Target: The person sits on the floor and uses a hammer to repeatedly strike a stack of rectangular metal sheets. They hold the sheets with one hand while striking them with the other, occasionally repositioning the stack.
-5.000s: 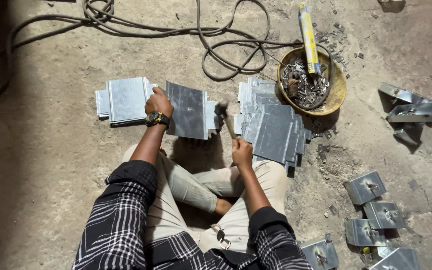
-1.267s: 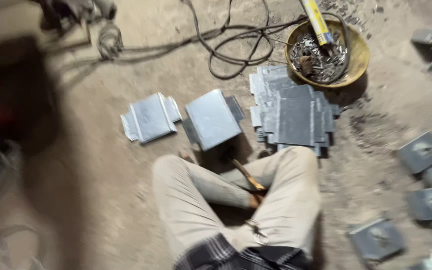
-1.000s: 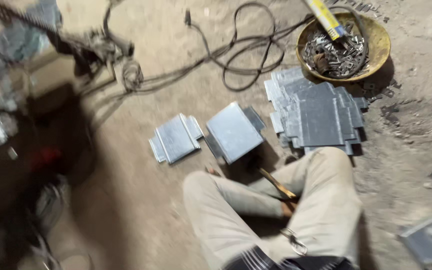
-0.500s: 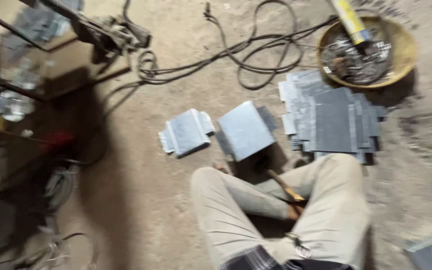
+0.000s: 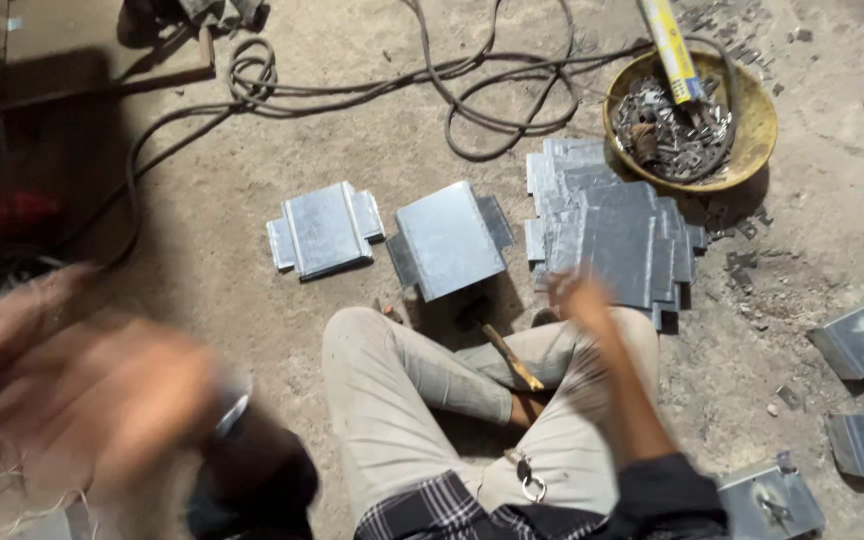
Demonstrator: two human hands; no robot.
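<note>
The person sits cross-legged on the dirt floor. The right hand reaches toward the near edge of the stack of metal plates, which lies just beyond the right knee; the hand is blurred, and I cannot tell whether its fingers are spread or pinching, though it seems to hold nothing. The left hand is a large blur at the near left — raised close to the camera, grip impossible to read.

Two single plates lie left of the stack: one just past the knees, another farther left. A yellow bowl of small metal scraps sits at the far right, with cables looping beside it.

To lift a plate well, I judge it best to take the top sheet by a flat tab — away from sharp edges — and peel it off without dragging the stack.
</note>
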